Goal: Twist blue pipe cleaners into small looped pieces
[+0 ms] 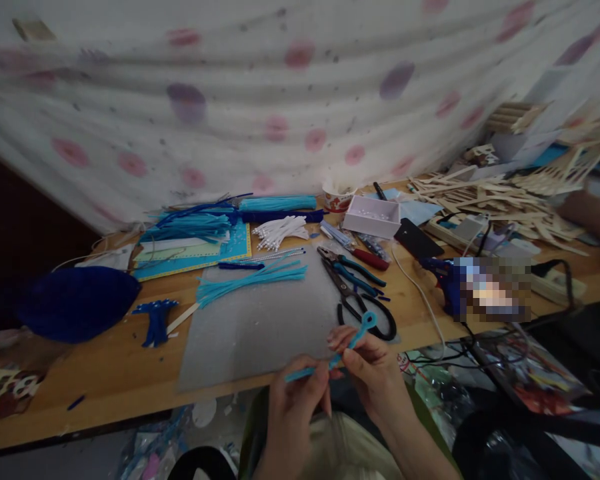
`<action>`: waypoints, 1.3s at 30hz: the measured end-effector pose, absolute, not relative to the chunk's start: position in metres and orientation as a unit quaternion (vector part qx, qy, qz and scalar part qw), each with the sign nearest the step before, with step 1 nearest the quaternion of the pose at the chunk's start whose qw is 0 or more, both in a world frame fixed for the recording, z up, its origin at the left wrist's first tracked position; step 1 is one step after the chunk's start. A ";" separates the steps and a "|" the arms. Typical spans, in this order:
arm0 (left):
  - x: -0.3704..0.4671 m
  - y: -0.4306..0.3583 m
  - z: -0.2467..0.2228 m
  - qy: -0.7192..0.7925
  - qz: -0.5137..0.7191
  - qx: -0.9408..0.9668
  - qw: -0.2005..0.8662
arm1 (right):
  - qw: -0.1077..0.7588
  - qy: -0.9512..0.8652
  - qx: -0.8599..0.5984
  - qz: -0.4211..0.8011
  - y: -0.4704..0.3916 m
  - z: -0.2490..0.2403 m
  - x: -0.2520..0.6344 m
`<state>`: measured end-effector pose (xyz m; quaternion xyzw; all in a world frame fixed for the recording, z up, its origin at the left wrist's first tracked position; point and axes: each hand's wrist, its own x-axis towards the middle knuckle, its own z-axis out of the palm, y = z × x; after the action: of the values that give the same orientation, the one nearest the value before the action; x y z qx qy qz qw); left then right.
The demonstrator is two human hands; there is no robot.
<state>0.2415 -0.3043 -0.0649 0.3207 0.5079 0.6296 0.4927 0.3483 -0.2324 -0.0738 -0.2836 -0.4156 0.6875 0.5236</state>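
A light blue pipe cleaner (pixel 351 344) with a small round loop at its upper end runs slantwise between both hands. My left hand (pixel 305 387) pinches its lower part, and a short end sticks out to the left. Just below the loop, my right hand (pixel 367 363) grips the same stem between thumb and fingers. Both hands are over the front edge of a grey mat (pixel 240 333). On the mat lie a fanned bundle of light blue pipe cleaners (pixel 253 281), black-handled scissors (pixel 360 310) and blue-handled pliers (pixel 355 269).
Dark blue pieces (pixel 156 321) and a blue fuzzy oval (pixel 80 303) lie on the left. White pipe cleaner pieces (pixel 281 231) and a white box (pixel 373 215) stand behind the mat. To the right are a blue glue gun (pixel 447 283), a cable, wooden sticks (pixel 500 203) and another person's arm (pixel 587 212).
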 end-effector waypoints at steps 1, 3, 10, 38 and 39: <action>0.246 -0.304 -0.065 0.444 0.622 0.213 0.609 | 0.531 -0.429 -0.264 0.681 -0.231 -0.074 0.349; 0.251 -0.305 -0.063 0.301 0.560 0.047 0.771 | 0.541 -0.450 -0.227 0.673 -0.228 -0.075 0.351; 0.244 -0.307 -0.063 0.529 0.617 0.372 0.449 | 0.486 -0.429 -0.279 0.708 -0.224 -0.077 0.352; 0.220 -0.307 -0.063 0.595 0.439 0.672 0.035 | 0.442 -0.420 -0.350 0.711 -0.227 -0.077 0.347; 0.223 -0.308 -0.063 0.598 0.478 0.631 0.129 | 0.452 -0.426 -0.333 0.710 -0.227 -0.077 0.348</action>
<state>0.2232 -0.3076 -0.0628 0.6306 0.5975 0.4781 0.1292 0.3481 -0.2271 -0.0766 -0.3329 -0.4256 0.7096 0.4522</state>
